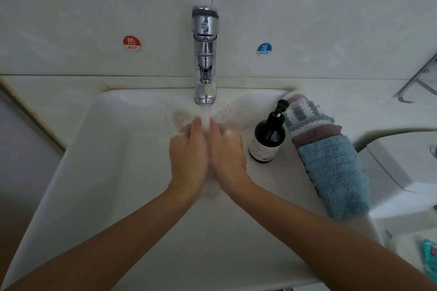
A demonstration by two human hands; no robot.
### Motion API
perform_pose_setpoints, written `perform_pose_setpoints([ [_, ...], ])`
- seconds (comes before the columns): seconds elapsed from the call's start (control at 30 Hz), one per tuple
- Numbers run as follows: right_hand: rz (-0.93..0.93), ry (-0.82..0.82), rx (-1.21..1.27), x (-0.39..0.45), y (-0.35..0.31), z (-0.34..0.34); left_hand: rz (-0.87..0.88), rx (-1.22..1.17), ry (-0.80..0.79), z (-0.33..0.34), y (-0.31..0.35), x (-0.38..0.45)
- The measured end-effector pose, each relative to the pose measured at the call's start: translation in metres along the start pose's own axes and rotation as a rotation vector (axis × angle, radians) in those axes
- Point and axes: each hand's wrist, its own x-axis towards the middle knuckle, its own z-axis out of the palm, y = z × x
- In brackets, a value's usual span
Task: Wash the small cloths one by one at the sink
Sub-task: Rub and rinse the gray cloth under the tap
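Tap (204, 54): chrome, running; the stream (205, 116) falls straight onto the point where the two hands meet.
Left hand (189, 153): knuckles up, fingers curled down around a pale wet cloth (181, 131) bunched at its fingertips.
Right hand (227, 153): pressed against the left, fingers curled over the same cloth; suds or wet fabric show at its far knuckles.
Cloth in work: held between both hands over the middle of the sink (106, 149), under the water. Only small pale edges are visible, so its colour and how much of it is gathered up cannot be told for sure.
Waiting cloths: a blue cloth (335, 177) and a striped cloth (305, 116) lie overlapped on the right rim of the sink, just beside the soap bottle (268, 139).
Step, judged: rubbing or rinsing one cloth; others not yet in the water.
Risk 1: stream strikes the knuckles, so splash may wet the rim and the waiting pile.
Risk 2: a right elbow swing could knock the bottle, which stands near that wrist.
Risk 3: a soapy cloth may slip from the fingers and cover the drain, hidden here beneath the hands.
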Motion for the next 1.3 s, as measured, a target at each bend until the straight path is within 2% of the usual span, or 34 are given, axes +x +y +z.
perform_pose_setpoints([
  [0.07, -0.053, -0.032, -0.087, 0.001, -0.004, -0.001, 0.002, 0.038, 0.006, 0.000, -0.001, 0.002],
  [0.23, -0.124, -0.053, -0.035, 0.001, -0.004, 0.001, 0.038, 0.041, -0.043, -0.003, -0.003, 0.000],
  [0.43, 0.011, 0.098, 0.262, 0.012, 0.006, -0.007, 0.180, 0.021, -0.212, -0.002, -0.014, -0.006],
  [0.57, 0.080, 0.069, 0.336, 0.012, 0.007, -0.007, 0.229, 0.102, -0.116, 0.001, -0.014, -0.006],
  [0.67, 0.072, 0.001, 0.354, 0.006, 0.009, -0.003, 0.178, 0.101, -0.027, -0.003, -0.014, 0.002],
  [0.77, -0.027, -0.072, 0.315, -0.004, 0.012, 0.004, 0.143, 0.022, 0.035, -0.009, -0.009, 0.013],
  [0.87, -0.070, -0.042, 0.248, -0.006, 0.009, 0.007, 0.126, 0.015, 0.096, -0.014, -0.007, 0.019],
  [0.97, -0.020, 0.054, 0.248, 0.003, 0.005, 0.004, 0.030, -0.053, 0.069, -0.011, 0.000, 0.019],
  [1.07, 0.132, 0.030, 0.373, 0.009, 0.000, 0.001, -0.102, -0.139, -0.021, -0.007, 0.005, 0.015],
  [1.2, 0.054, 0.041, 0.360, 0.012, 0.004, -0.006, -0.013, -0.057, -0.044, -0.007, 0.001, 0.014],
  [1.3, -0.012, -0.025, 0.339, 0.008, 0.009, -0.003, -0.026, -0.010, -0.091, -0.009, -0.001, 0.010],
])
